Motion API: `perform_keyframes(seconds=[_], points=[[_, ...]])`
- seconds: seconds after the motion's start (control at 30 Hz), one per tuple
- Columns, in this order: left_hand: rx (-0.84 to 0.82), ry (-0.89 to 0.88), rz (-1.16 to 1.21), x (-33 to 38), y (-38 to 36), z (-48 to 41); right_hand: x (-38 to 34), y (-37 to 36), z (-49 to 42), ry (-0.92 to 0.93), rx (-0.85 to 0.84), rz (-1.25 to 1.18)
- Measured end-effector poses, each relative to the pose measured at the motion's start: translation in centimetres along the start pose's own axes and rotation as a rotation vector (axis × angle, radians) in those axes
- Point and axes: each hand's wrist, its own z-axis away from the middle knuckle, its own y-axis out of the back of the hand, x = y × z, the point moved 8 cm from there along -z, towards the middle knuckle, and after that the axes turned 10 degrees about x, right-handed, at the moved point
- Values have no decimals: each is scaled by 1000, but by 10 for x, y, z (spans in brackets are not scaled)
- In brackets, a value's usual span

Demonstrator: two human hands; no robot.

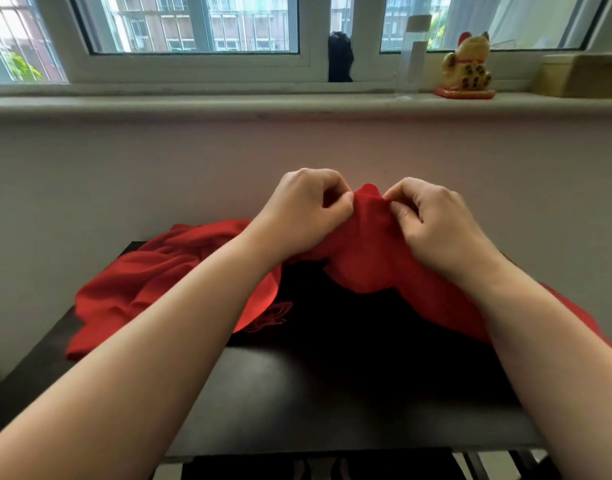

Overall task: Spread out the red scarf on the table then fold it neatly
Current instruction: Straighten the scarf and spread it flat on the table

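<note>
Red scarf [363, 251] lifted between both hands, left hand [297, 216] and right hand [436, 226] pinching it

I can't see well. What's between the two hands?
A bunched-up bit of the scarf sits between the left hand and right hand; both pinch it above the table. The head view shows it.

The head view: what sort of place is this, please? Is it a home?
Probably a room in a flat. A golden lucky cat figurine stands on the windowsill, the window looks onto apartment blocks, and a small dark table holds part of the red scarf.
</note>
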Motion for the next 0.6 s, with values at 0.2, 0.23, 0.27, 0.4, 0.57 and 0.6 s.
perform_keyframes(seconds=[0.2, 0.23, 0.27, 0.4, 0.57, 0.6], points=[[-113, 76, 85, -12, -17, 2, 8, -1, -1, -77, 10, -101], [-151, 97, 148, -14, -20, 4, 8, 0, -1, -68, 0, -112], [-200, 118, 219, -16, -22, 7, 7, 1, 0, -51, -13, -117], [-377, 175, 276, -30, -30, 18, 11, -1, 1, -3, -64, -110], [-305, 212, 266, -48, -21, 22, 20, 1, 2, -10, 2, -166], [-294, 211, 221, -53, -17, 24, 22, 1, 1, -14, 7, -165]])
